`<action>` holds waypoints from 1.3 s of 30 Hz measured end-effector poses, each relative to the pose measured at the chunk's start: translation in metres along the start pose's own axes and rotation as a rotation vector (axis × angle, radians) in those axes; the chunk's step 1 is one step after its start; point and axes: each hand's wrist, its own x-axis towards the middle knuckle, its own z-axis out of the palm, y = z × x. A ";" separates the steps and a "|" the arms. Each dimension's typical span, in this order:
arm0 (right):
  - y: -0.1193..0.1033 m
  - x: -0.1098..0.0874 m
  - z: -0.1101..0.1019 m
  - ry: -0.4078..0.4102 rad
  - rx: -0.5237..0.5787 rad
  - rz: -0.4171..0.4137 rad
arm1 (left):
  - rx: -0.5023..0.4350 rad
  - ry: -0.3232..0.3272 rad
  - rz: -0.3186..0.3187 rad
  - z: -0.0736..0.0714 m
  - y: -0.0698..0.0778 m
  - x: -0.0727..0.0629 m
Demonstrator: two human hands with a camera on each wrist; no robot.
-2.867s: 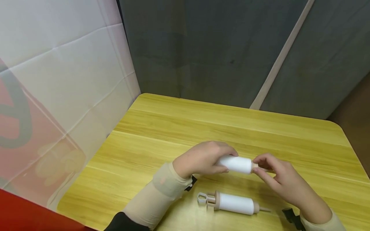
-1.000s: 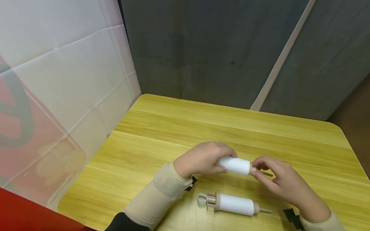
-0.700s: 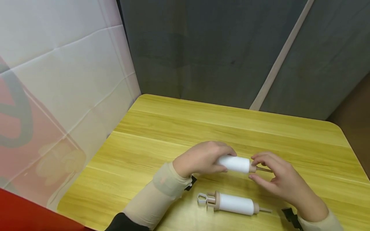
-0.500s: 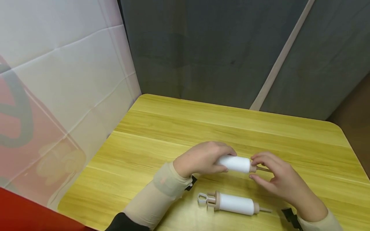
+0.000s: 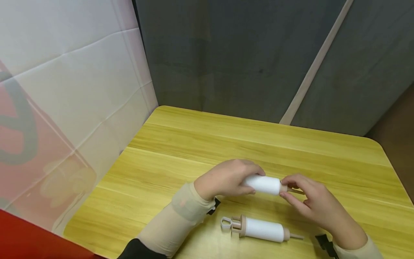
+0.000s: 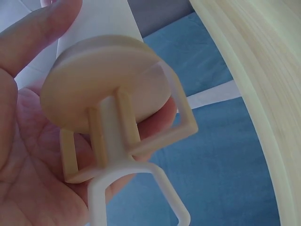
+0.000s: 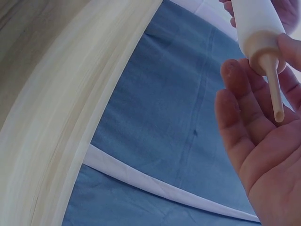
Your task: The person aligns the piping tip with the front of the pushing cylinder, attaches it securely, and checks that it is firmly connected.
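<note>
My left hand (image 5: 229, 180) grips the white barrel of a large syringe (image 5: 263, 184), held sideways above the table. In the left wrist view, the syringe's beige end flange (image 6: 94, 80) and pale plunger ring (image 6: 96, 197) stick out past the palm. At the other end, my right hand (image 5: 318, 201) pinches the beige nozzle collar (image 5: 283, 188) between thumb and fingers. The thin, hollow nozzle (image 7: 274, 87) extends over the right palm in the right wrist view. A second, similar syringe (image 5: 265, 229) lies on the table nearer the body, its nozzle pointing right.
The wood-grain table (image 5: 194, 144) has rounded far corners. Behind it hangs a dark grey cloth (image 5: 220, 64) with a pale strip, and a white printed cloth (image 5: 84, 79) stands along the left. A red surface (image 5: 38, 241) fills the lower left corner.
Half a second ago the right thumb stood apart from the collar; now thumb and fingers close around it. The left hand and the lying syringe stay in place.
</note>
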 end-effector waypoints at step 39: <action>0.001 0.005 0.001 0.151 0.087 -0.197 | 0.058 0.056 0.006 0.001 0.003 0.001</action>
